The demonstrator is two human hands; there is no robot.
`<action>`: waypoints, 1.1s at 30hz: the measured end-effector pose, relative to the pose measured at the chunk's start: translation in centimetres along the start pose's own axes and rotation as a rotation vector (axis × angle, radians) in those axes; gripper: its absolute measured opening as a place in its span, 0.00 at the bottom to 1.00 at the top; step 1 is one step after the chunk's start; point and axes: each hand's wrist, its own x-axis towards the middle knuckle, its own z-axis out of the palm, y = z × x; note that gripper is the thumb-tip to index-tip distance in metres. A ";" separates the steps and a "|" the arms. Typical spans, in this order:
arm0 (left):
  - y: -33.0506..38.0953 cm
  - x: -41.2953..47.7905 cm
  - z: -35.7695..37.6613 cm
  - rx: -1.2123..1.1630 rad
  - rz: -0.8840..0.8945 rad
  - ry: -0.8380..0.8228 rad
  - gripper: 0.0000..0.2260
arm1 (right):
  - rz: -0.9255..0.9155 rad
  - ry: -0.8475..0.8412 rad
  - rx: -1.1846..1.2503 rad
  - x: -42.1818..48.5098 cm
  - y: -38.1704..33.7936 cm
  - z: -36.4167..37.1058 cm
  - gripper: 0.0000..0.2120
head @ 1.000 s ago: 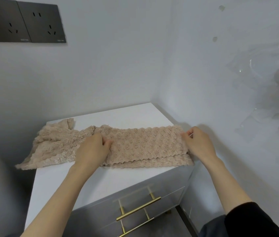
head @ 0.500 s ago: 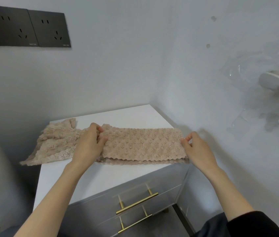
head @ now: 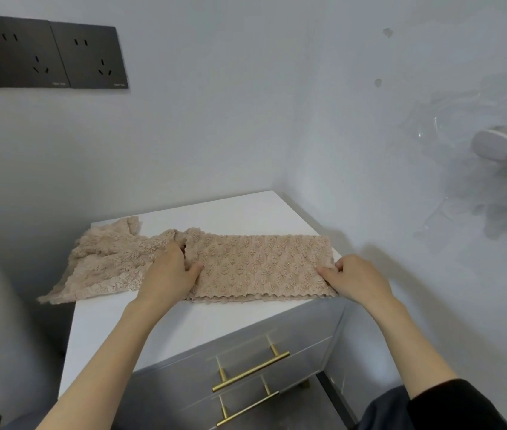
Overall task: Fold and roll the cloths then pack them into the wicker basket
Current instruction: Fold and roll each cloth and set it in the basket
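Note:
A beige knitted cloth (head: 261, 265) lies folded into a long flat strip across the white cabinet top (head: 230, 209). My left hand (head: 168, 274) grips the strip's left end, fingers curled over the bunched edge and thumb pressed on top. My right hand (head: 357, 280) pinches the strip's right end near the cabinet's right edge, thumb lying on the fabric. A second beige cloth (head: 106, 262) sits crumpled to the left, touching the strip, with one corner hanging over the cabinet's left side. No wicker basket is in view.
The cabinet stands in a corner, with walls behind and to the right. Two drawers with gold bar handles (head: 250, 372) face me below the top. Dark wall sockets (head: 44, 51) sit high on the left. A white fixture (head: 506, 148) sticks out of the right wall.
My right hand has slid along the strip's right end from the far corner toward the near one. The strip lies flatter and neater. My left hand has stayed at the left end.

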 end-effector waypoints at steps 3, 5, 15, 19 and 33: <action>0.2 -0.1 -0.3 -0.053 0.073 -0.013 0.30 | -0.065 0.208 -0.084 0.3 -0.7 -0.3 0.10; 0.7 -0.5 -0.4 -0.053 0.146 -0.052 0.29 | -0.107 0.365 -0.096 0.8 -1.3 -0.5 0.07; 4.9 -3.0 1.1 -0.464 0.070 -0.619 0.13 | -0.369 0.379 0.740 5.3 -6.9 0.6 0.09; 5.8 -3.3 2.0 -0.650 0.010 -0.844 0.30 | -0.548 0.042 0.967 6.0 -9.2 1.1 0.25; 4.3 -2.8 0.7 -0.288 0.309 -0.320 0.09 | -0.534 -0.134 0.583 2.5 -5.8 -0.9 0.04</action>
